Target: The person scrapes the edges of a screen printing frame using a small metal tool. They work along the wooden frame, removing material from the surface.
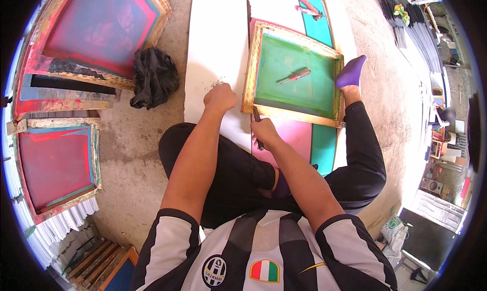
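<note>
My right hand [266,132] is closed around dark pliers [257,114]. Their tip points away from me, at the near left corner of a wooden screen-printing frame [299,116] with green mesh. My left hand [220,97] is closed over the white board [215,42], left of that frame; whatever its fingers hold is hidden. Small dark bits [217,82] lie on the board just beyond it. On the green mesh rests a screwdriver [297,76] with a reddish, see-through handle. The frame lies flat across white, pink and teal surfaces.
A hammer [315,14] lies beyond the frame. My purple-socked foot [350,72] touches the frame's right side. On the left are a crumpled black plastic bag [154,78], a large red-edged screen frame [101,24] and a smaller red one [58,159], over concrete floor [132,179].
</note>
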